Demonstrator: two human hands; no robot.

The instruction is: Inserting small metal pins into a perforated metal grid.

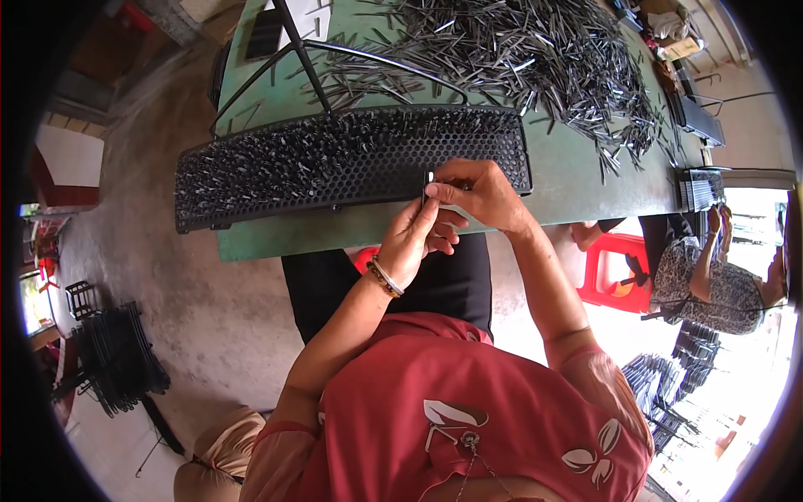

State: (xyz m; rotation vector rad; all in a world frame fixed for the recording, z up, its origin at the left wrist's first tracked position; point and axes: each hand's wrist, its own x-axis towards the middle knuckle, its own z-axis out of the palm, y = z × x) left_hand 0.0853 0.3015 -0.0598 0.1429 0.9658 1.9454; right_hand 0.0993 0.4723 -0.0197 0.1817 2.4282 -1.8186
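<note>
My left hand (410,238) and my right hand (481,194) meet at the near edge of a long black perforated rack (389,167). Between their fingertips is a thin dark strip (424,186); a small white piece (430,177) shows at my right fingertips, and I cannot make out what it is. Both hands are closed, thumb against fingers. Many short dark strips (251,171) stand in the rack's holes on the left, while bare holes show toward the middle and right. A metal frame (314,75) rises behind the rack.
Loose dark strips (519,58) lie heaped on the green table (577,188). A red stool (615,272) and another person (711,280) are at the right. Stacked black racks (117,356) stand on the floor at left, with more metal parts (669,385) at lower right.
</note>
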